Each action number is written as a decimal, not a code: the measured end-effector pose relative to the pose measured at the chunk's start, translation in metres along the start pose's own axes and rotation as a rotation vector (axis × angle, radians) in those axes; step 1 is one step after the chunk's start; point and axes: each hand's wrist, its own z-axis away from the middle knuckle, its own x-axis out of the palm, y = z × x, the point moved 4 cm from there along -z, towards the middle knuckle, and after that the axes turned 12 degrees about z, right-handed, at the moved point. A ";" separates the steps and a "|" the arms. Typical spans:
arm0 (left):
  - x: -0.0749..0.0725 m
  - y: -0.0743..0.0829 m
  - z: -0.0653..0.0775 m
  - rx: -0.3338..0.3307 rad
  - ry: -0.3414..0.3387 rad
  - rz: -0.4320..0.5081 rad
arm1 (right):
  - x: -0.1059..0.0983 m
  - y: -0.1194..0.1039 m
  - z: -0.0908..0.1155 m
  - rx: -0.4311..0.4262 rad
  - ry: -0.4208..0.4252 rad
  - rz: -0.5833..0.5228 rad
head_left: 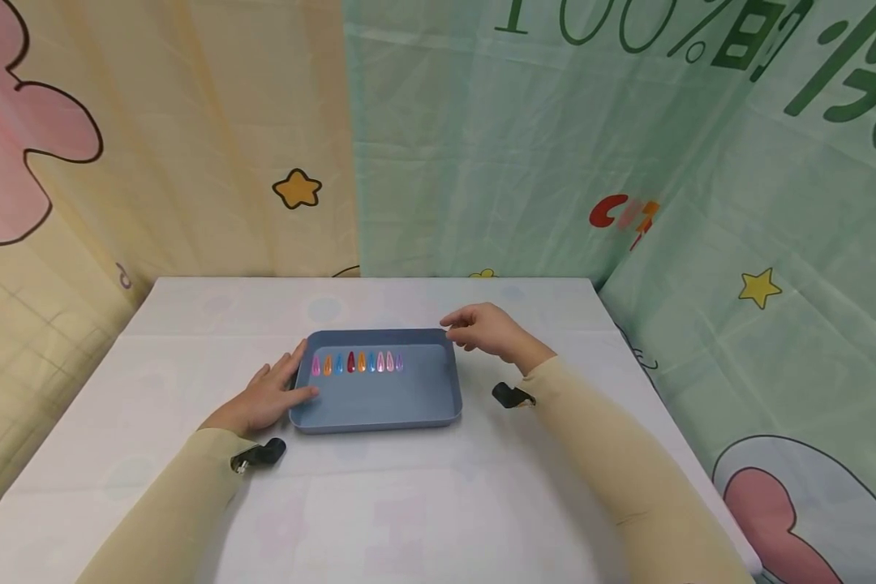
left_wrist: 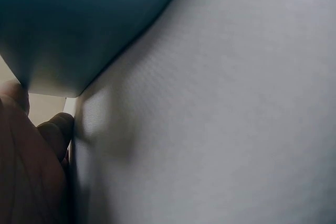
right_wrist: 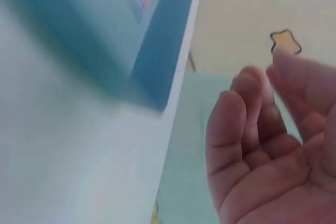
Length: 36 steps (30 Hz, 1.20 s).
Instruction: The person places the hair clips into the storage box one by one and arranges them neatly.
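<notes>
A blue-grey tray (head_left: 380,410) lies on the table, with several coloured snap hair clips (head_left: 362,362) side by side in a row across its upper left part. My left hand (head_left: 266,397) rests along the tray's left side, thumb over the rim and fingers stretched along the outside; the left wrist view shows it beside the tray wall (left_wrist: 79,40). Just off the tray's far right corner hovers my right hand (head_left: 485,331). In the right wrist view its fingers (right_wrist: 226,124) are loosely bent, and nothing shows between them and the thumb.
The tray stands mid-table on a white patterned cloth (head_left: 380,503). Behind the far edge hang a yellow curtain (head_left: 226,122) and a green curtain (head_left: 474,162). Each sleeve carries a small black wrist device, such as the left one (head_left: 263,453).
</notes>
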 end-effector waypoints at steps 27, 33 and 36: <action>-0.002 -0.001 -0.001 0.011 0.010 -0.006 | -0.013 0.123 0.073 -0.050 -0.130 0.403; 0.000 0.000 -0.002 0.003 0.001 -0.031 | -0.006 0.128 0.076 -0.068 -0.125 0.397; 0.001 0.002 -0.001 0.009 0.001 -0.032 | -0.002 0.130 0.076 -0.054 -0.124 0.390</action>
